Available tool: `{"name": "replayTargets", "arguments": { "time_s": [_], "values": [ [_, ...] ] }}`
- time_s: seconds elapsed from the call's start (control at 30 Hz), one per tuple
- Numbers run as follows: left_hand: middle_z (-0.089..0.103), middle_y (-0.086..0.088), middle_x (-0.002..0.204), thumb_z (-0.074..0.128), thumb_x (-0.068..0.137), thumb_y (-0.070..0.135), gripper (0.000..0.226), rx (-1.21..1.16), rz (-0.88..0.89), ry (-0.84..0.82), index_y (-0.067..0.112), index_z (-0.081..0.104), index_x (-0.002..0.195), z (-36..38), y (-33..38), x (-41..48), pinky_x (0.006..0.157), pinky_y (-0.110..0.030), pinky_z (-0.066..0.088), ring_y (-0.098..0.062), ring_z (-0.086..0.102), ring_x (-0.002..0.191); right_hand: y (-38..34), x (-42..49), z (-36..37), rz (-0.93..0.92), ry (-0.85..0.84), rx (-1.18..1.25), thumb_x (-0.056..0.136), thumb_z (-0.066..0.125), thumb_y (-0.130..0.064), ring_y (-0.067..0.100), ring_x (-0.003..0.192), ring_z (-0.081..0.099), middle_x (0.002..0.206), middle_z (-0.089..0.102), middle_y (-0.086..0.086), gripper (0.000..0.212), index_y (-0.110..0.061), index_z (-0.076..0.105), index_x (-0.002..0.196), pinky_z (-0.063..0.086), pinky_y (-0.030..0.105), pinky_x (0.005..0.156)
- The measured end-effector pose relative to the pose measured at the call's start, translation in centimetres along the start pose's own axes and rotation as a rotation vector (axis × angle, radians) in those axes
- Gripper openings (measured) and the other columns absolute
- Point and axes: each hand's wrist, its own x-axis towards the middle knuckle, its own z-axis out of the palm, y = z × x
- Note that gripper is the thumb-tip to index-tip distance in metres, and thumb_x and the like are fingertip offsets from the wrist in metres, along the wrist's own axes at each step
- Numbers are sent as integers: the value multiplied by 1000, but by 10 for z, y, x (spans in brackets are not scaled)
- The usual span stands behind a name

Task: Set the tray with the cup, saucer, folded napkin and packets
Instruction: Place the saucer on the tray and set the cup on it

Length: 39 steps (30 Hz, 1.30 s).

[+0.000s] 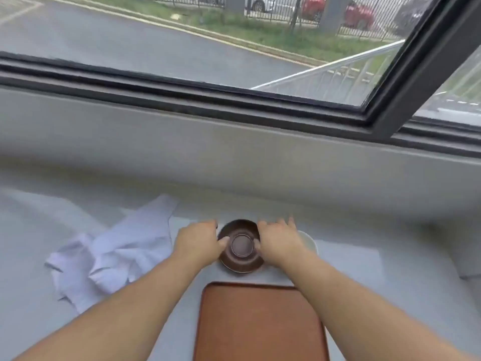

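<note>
Nearest the viewer, a reddish-brown tray [260, 324] lies bare on the pale grey counter [364, 295], its far rim just short of a dark brown saucer [240, 261] that rests on the counter beyond it. Both forearms reach past the tray's sides to this saucer. Left hand [199, 242] and right hand [279, 243] bracket it from opposite sides, fingers curled and thumbs lying on its upper surface beside the raised centre ring; contact appears made, though whether the saucer is lifted cannot be told. Behind the right hand, a curved white rim, probably the cup [309, 241], shows only in part, just right of the saucer. Left of the hands a white cloth napkin [112, 254] lies crumpled and unfolded on the counter. No packets can be made out. By judgement, the saucer is rigid, glazed and breakable, moderately light, and smooth enough to slip; opposed holds at its rim, as shown, suit it best, with a level carry to the tray. The napkin is soft and limp and would need smoothing and folding on a flat surface. No brand, label or legible writing appears on any item. A window sill [234, 152] and dark window frame [182, 92] rise at the far side.
</note>
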Motion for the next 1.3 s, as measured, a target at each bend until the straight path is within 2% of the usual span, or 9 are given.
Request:
{"name": "replayTargets", "arguments": {
  "time_s": [0.17,0.3,0.47,0.53,0.6,0.7,0.93,1.17,1.3],
  "values": [
    [69,-1,106,58,87,51,47,-225,-181,-179,20,55,123,36,-1,6,70,-35,46,-26,61,91,4,26,22,51,-84,-60,89,51,-20,35,122,52,116,70,12,41,-14,49,129,9,67,117],
    [68,-8,119,63,91,39,57,-419,-270,-227,16,45,140,50,0,11,77,-33,44,-30,64,108,2,33,29,72,-79,-10,81,49,-9,35,117,55,109,71,12,46,-14,49,128,10,71,115],
    [70,-12,112,61,92,27,30,-471,-305,-194,13,59,119,51,-3,7,84,-39,55,-34,65,100,-2,30,25,44,87,16,81,55,-9,35,110,58,101,72,14,35,-11,57,116,23,60,116],
    [71,-14,104,62,93,25,22,-578,-313,-184,13,58,111,47,-10,0,85,-45,59,-35,70,92,-3,22,16,27,183,85,84,58,-12,35,103,61,100,71,13,24,-12,60,108,42,46,98],
    [73,-14,92,62,94,23,13,-720,-320,-198,16,57,103,43,-13,-13,76,-48,64,-32,76,75,-2,6,9,30,237,260,89,58,-17,35,93,63,96,70,10,14,-13,60,102,42,37,69],
    [74,-10,80,65,93,23,11,-827,-312,-220,17,60,99,45,-9,-42,60,-39,66,-21,75,57,3,-30,16,105,196,543,95,54,-23,33,86,63,94,69,5,14,-17,59,106,49,37,64],
    [69,-6,83,72,91,27,12,-797,-270,-336,20,62,89,86,9,-109,46,-24,56,-13,70,50,23,-122,97,282,2,820,93,60,-27,22,79,60,76,60,-7,5,-23,58,95,45,32,67],
    [69,-7,76,73,91,26,18,-720,-257,-375,16,58,87,113,20,-132,45,-23,55,-14,71,51,25,-150,136,346,-46,882,94,60,-26,17,71,57,70,57,-9,11,-27,53,85,40,29,60],
    [72,-5,72,71,91,31,19,-671,-261,-371,18,58,87,117,19,-137,58,-35,64,-18,73,53,24,-149,142,322,-47,845,94,60,-27,24,80,60,77,60,-3,10,-19,55,92,44,32,65]
  ]
}}
